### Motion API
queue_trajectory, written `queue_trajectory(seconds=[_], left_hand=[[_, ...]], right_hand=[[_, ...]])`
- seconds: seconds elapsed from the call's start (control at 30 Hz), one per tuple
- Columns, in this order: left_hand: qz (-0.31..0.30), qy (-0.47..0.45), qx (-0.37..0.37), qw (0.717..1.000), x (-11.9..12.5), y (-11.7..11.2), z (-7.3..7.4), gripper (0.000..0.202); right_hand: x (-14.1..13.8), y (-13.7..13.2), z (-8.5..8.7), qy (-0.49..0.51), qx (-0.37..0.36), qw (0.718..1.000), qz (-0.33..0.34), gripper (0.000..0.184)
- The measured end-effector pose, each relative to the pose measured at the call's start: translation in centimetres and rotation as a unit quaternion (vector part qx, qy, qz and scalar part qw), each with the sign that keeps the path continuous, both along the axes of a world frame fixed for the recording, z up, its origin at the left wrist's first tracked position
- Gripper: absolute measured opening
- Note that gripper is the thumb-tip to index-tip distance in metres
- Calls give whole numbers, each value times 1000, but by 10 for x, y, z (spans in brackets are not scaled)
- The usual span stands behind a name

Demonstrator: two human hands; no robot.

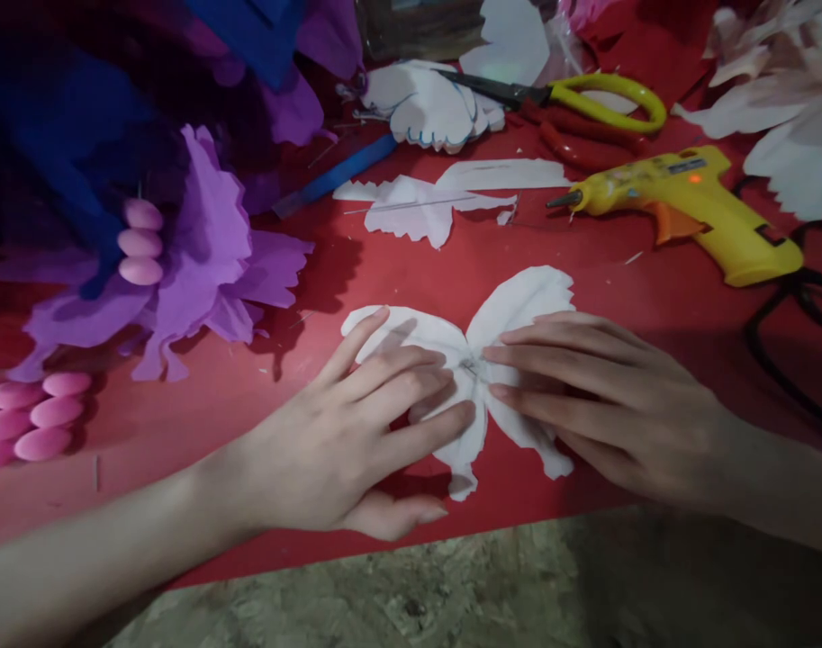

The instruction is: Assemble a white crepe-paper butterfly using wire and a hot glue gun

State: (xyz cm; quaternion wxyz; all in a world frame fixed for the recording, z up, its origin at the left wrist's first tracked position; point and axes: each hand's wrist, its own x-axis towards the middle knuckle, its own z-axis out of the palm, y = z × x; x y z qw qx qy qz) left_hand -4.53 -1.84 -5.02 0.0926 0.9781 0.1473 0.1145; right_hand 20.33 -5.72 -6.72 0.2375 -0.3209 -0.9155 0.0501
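Observation:
White paper petals (519, 301) lie fanned out on a red sheet (397, 274), joined at a centre where a thin wire shows. My left hand (356, 432) lies flat on the left petals, fingers stretched toward the centre. My right hand (600, 396) presses flat on the right petals, its fingertips meeting the left ones at the middle. Neither hand holds anything.
A yellow glue gun (708, 207) lies at the right, its black cord (789, 297) trailing off. Yellow-handled scissors (586, 94) and more white cut petals (424, 108) lie behind. Purple paper flowers (208, 243) and pink beads (32, 418) sit left. The sheet's near edge meets bare floor (451, 585).

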Motion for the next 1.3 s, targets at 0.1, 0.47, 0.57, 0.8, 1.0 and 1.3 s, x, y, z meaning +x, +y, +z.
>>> queue_trajectory(seconds=[0.1, 0.47, 0.57, 0.8, 1.0, 1.3], left_hand=[[0, 0, -4, 1000, 0, -1, 1, 41], [4, -46, -6, 999, -5, -3, -10, 46], [5, -30, 0, 1000, -8, -5, -10, 46], [5, -32, 2, 999, -7, -7, -8, 49], [86, -24, 25, 996, -3, -2, -5, 29], [197, -2, -37, 980, -2, -1, -5, 34]], right_hand=[[-1, -2, -2, -3, -3, 1000, -3, 25], [5, -4, -5, -9, 2, 1000, -1, 25], [4, -7, -6, -16, -7, 1000, -1, 24], [1, -4, -2, 4, -8, 1000, -7, 24], [7, 7, 1, 36, -7, 996, -83, 30], [8, 14, 5, 8, -85, 981, -177, 39]])
